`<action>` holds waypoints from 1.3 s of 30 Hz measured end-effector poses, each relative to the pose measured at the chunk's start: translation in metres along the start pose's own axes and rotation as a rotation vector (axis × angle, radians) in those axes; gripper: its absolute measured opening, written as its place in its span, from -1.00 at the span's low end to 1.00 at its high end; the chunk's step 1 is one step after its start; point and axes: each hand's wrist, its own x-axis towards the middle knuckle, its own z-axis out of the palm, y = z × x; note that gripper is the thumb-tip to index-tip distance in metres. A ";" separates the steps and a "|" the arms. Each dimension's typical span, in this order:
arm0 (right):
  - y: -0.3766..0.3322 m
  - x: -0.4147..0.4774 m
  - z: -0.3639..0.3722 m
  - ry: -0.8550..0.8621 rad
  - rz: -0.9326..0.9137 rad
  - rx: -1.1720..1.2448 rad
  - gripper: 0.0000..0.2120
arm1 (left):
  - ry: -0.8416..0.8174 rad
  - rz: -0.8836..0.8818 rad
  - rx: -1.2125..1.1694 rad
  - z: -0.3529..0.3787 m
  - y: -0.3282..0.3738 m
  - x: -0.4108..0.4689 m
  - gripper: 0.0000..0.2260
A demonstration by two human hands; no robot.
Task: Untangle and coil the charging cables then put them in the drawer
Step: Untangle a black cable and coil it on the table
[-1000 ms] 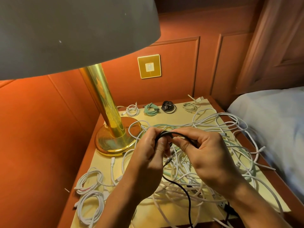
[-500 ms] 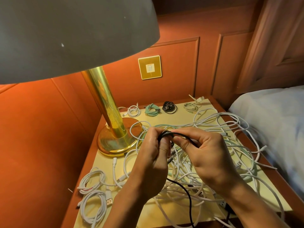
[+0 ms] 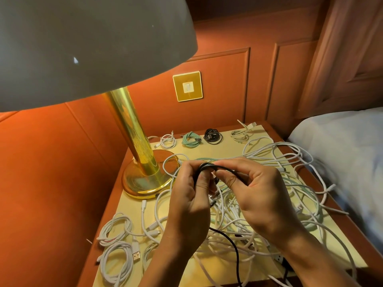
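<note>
A black cable (image 3: 233, 248) is being looped above the nightstand. My left hand (image 3: 189, 206) grips the small black coil at its top, and my right hand (image 3: 257, 195) pinches the strand leading into the coil. The cable's loose tail hangs down between my wrists toward the front edge. Beneath both hands lies a tangled heap of white and mint cables (image 3: 290, 183). At the back stand small finished coils: white (image 3: 167, 140), mint (image 3: 191, 139), black (image 3: 213, 136) and another white (image 3: 240, 135). The drawer is not in view.
A brass lamp (image 3: 143, 168) with a wide grey shade (image 3: 83, 44) stands at the back left of the nightstand (image 3: 132, 206). Loose white coils (image 3: 116, 243) lie at the front left. A bed with white bedding (image 3: 342, 154) is on the right.
My hands have kept winding the black cable in nearly the same place, and the loop at my left fingertips has tightened slightly. The view has shifted a little.
</note>
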 end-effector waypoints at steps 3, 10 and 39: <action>-0.001 -0.001 0.000 -0.009 0.018 0.015 -0.79 | 0.033 -0.057 -0.027 -0.008 -0.002 0.006 -0.89; 0.007 0.001 -0.010 -0.046 0.148 0.082 -0.81 | 0.039 -0.095 0.214 -0.021 0.004 0.006 -0.85; -0.004 0.006 -0.010 -0.082 0.565 0.715 -0.79 | -0.037 -0.487 -0.167 -0.035 0.018 0.011 -0.74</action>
